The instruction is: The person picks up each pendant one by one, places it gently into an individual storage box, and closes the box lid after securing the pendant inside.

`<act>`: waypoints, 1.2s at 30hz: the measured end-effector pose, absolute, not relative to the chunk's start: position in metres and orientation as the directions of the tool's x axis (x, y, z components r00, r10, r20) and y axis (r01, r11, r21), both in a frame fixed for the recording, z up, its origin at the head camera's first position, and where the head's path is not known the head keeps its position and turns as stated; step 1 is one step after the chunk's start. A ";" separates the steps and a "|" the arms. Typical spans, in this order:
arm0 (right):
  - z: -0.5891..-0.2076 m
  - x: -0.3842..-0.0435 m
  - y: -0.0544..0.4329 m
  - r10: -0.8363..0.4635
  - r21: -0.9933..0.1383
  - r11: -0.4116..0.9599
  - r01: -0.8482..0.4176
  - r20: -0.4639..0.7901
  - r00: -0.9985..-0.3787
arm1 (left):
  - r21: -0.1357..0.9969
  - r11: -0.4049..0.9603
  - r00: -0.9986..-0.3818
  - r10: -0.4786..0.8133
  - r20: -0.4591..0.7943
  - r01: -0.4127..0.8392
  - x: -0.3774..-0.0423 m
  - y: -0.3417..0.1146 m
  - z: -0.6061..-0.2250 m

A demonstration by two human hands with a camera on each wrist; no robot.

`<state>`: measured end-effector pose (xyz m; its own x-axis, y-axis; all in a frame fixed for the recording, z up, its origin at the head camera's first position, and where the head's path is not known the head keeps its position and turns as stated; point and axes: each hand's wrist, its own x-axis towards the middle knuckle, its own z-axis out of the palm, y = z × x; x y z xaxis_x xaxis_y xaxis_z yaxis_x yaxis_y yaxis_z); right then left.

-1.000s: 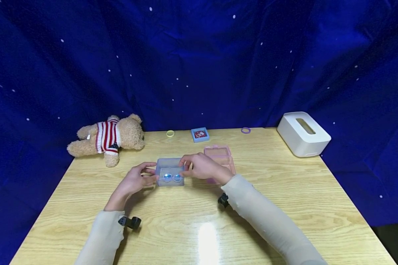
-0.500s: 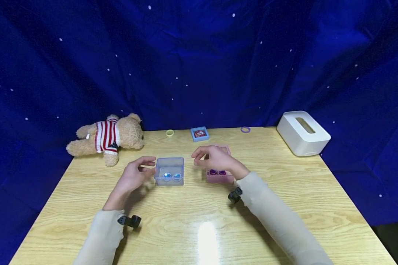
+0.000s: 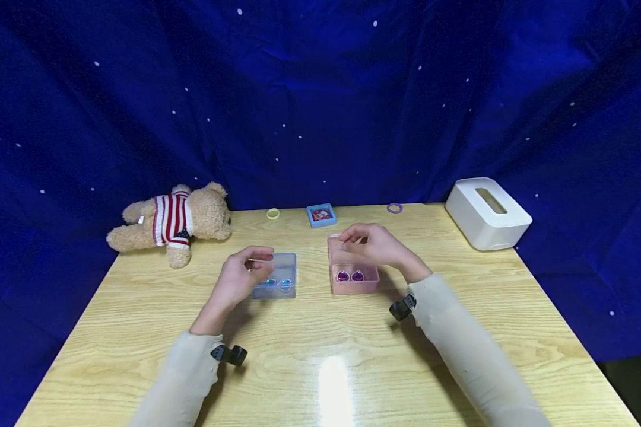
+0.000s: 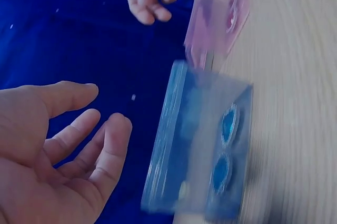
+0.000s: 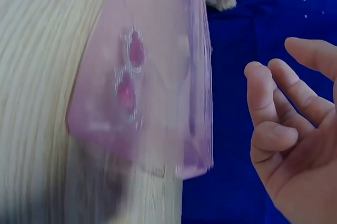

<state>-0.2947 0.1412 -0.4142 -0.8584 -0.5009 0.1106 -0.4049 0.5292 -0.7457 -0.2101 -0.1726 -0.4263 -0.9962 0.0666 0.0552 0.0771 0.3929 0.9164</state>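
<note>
A translucent blue plastic box (image 3: 282,293) rests on the table with two blue jewels (image 3: 285,285) in pale rims near its front. My left hand (image 3: 238,277) hovers over its left side, fingers loosely bent and holding nothing; the left wrist view shows a gap between fingers and box. To the right stands a translucent pink box (image 3: 355,288), its lid (image 3: 335,249) tipped back, with two magenta jewels (image 3: 357,276) near the front. My right hand (image 3: 383,246) is above the lid's right side, fingers relaxed. It touches nothing in the right wrist view (image 5: 297,124) of the hand.
Along the table's back lie a yellow ring (image 3: 273,214), a small light-blue tray (image 3: 321,223) with a red picture and a purple ring (image 3: 394,208). A teddy bear (image 3: 173,222) lies back left. A white tissue box (image 3: 488,216) stands back right, before a blue curtain (image 3: 320,107).
My right hand has left the blue box and moved right to above the pink box. The left hand has come off the blue box's side and shifted slightly right over it. Both boxes stay put.
</note>
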 end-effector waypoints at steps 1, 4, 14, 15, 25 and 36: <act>-0.415 -0.296 0.144 -0.491 -0.748 0.533 -0.396 0.108 -0.864 | 0.917 0.394 -0.996 0.072 0.047 0.072 -0.210 -0.168 -0.426; -0.416 -0.298 0.153 -0.458 -0.756 0.544 -0.363 0.095 -0.884 | 0.912 0.405 -0.995 0.092 0.032 0.066 -0.211 -0.155 -0.424; -0.429 -0.310 0.176 -0.357 -0.796 0.552 -0.249 0.043 -0.933 | 0.895 0.432 -0.991 0.122 0.060 0.107 -0.213 -0.113 -0.429; -0.431 -0.311 0.178 -0.350 -0.804 0.547 -0.232 0.032 -0.936 | 0.893 0.435 -0.990 0.124 0.066 0.114 -0.214 -0.109 -0.430; -0.444 -0.319 0.187 -0.306 -0.852 0.506 -0.135 -0.031 -0.952 | 0.881 0.452 -0.983 0.171 0.065 0.137 -0.217 -0.080 -0.440; -0.454 -0.326 0.191 -0.282 -0.829 0.553 -0.087 -0.088 -0.955 | 0.852 0.499 -0.974 0.220 0.053 0.159 -0.218 -0.062 -0.451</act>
<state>-0.3261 0.1910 -0.4538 -0.9553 -0.2821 -0.0880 -0.0869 0.5529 -0.8287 -0.2183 -0.0623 -0.4512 -0.9741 0.2198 0.0534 0.1592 0.4986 0.8521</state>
